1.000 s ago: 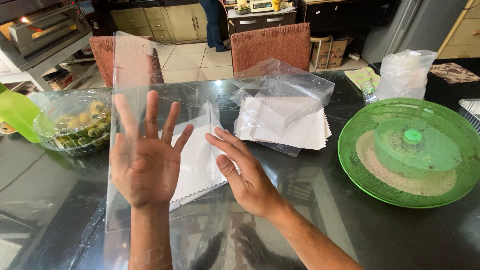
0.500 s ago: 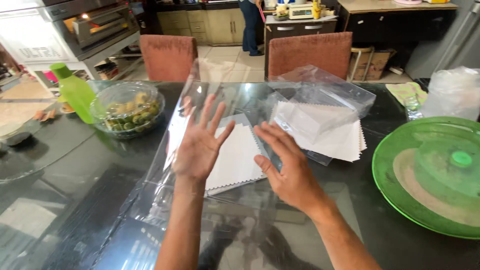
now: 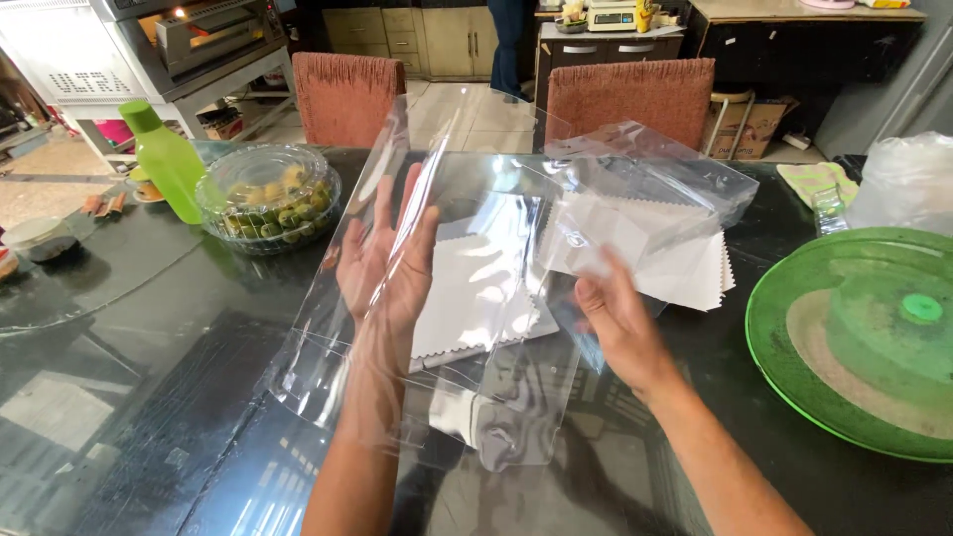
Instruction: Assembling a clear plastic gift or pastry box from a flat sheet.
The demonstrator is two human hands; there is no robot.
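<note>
A large clear plastic bag [image 3: 328, 372] is raised off the black glass table [image 3: 149, 397] in front of me. My left hand [image 3: 382, 260] is inside it, palm turned toward the right, fingers straight and slightly apart. My right hand [image 3: 615, 323] pinches the bag's right side from outside. Under the bag lies a white zigzag-edged paper sheet [image 3: 476, 288]. A stack of the same sheets [image 3: 690, 270] lies to the right, under a second clear plastic bag [image 3: 655, 179].
A green bottle [image 3: 164, 159] and a clear lidded bowl of green food [image 3: 268, 194] stand at the left. A green domed dish [image 3: 864, 337] sits at the right, a crumpled plastic bag [image 3: 908, 179] behind it. Two red-brown chairs [image 3: 630, 94] face the far edge. A person [image 3: 511, 40] stands far back.
My left hand has turned from flat and spread to edge-on inside the bag. The right hand has gone from lying flat on the plastic to pinching its right side, and the bag has lifted.
</note>
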